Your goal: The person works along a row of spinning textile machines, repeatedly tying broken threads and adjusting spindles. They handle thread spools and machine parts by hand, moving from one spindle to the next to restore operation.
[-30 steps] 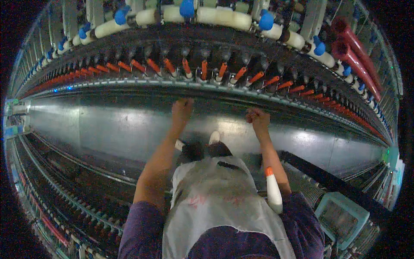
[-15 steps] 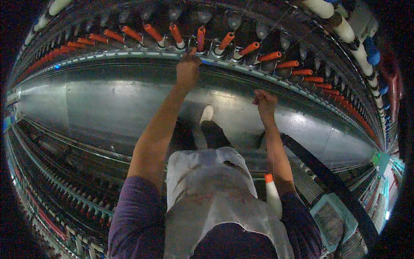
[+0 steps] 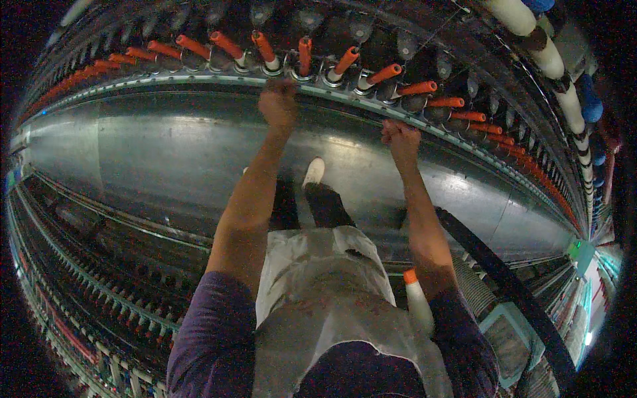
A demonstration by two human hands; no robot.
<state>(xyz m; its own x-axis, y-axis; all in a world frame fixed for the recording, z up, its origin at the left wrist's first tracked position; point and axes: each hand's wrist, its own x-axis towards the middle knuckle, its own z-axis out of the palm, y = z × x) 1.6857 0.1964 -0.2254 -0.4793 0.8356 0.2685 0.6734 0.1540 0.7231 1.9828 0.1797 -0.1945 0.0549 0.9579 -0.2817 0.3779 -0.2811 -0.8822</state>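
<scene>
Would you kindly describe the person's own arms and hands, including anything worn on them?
The sleeves are short and dark purple; the forearms are bare. The left hand, slightly blurred, and the right hand look ungloved.

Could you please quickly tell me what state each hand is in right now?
Left hand: blurred, below the orange tubes; open or closed cannot be told.
Right hand: closed; whether it holds anything cannot be told.
</scene>
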